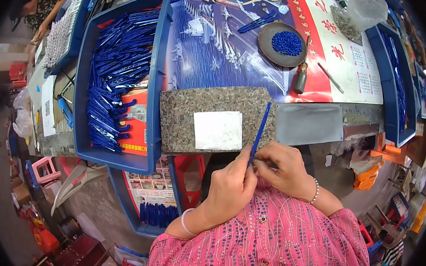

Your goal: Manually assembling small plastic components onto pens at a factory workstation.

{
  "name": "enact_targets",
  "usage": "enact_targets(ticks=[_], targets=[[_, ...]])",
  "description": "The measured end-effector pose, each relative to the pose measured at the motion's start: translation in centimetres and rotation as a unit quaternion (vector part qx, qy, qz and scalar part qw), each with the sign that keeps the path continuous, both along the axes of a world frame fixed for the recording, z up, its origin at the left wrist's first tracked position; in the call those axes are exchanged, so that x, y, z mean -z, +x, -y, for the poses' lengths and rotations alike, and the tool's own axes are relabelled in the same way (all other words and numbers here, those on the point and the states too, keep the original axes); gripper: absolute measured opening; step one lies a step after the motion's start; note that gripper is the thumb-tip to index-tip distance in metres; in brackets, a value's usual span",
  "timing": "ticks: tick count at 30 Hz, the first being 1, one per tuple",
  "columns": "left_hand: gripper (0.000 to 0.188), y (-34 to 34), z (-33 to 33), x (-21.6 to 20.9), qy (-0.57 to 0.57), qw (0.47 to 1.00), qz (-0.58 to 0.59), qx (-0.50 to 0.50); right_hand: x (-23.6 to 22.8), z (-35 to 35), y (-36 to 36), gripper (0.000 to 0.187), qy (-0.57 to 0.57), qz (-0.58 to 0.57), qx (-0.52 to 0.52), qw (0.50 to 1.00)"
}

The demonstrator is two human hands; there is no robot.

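A slim blue plastic stick-like part point(261, 129) slants up and to the right from my hands, its far tip over the right end of a speckled stone slab point(182, 120). My left hand point(231, 179) grips its lower end between thumb and fingers. Close against it, my right hand point(283, 165) has its thumb and forefinger pinched at the same end; what lies between those fingertips is hidden. A folded white paper pad point(218, 130) rests on the slab. Right of the slab lies a grey flat plate point(310, 123).
A blue tray point(154, 112) full of similar blue parts point(122, 55) stands at left, another tray point(114, 185) below it. A round dish point(266, 44) of small blue pieces point(287, 43), a screwdriver point(300, 79) and a thin rod point(330, 77) lie at far right. A blue bin point(383, 69) stands beyond.
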State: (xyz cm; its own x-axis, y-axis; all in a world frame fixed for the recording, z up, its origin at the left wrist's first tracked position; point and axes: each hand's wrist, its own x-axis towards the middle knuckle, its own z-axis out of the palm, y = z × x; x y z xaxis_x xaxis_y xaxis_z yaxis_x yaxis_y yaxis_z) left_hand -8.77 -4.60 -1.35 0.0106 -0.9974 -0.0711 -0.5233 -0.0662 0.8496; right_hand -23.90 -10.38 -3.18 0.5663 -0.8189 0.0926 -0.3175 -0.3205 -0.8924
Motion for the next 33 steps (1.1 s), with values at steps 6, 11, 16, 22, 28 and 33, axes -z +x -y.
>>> enact_targets(ticks=[6,11,16,22,28,33], targets=[[0.043,-0.2,-0.3,0.6,-0.050,0.999,0.004,-0.022,0.1,-0.5,0.2,0.007,0.242,0.047,0.031,0.969],[0.047,-0.2,-0.6,0.9,-0.060,0.998,0.032,-0.009,0.7,0.1,0.2,0.007,0.459,0.116,0.027,0.880],[0.046,0.2,-0.7,1.0,-0.045,0.998,0.034,-0.021,0.6,0.1,0.6,0.010,0.457,0.113,0.015,0.882],[0.045,0.7,-1.0,1.1,-0.035,0.999,0.008,-0.032,0.1,0.2,0.4,0.019,0.384,0.084,0.051,0.918],[0.043,1.0,-1.3,0.7,0.023,0.998,-0.061,-0.012,0.2,0.6,0.8,0.032,0.442,0.184,0.122,0.869],[0.042,1.0,-1.4,0.8,0.077,0.990,-0.115,0.012,0.3,1.3,0.8,0.034,0.497,0.209,0.112,0.835]])
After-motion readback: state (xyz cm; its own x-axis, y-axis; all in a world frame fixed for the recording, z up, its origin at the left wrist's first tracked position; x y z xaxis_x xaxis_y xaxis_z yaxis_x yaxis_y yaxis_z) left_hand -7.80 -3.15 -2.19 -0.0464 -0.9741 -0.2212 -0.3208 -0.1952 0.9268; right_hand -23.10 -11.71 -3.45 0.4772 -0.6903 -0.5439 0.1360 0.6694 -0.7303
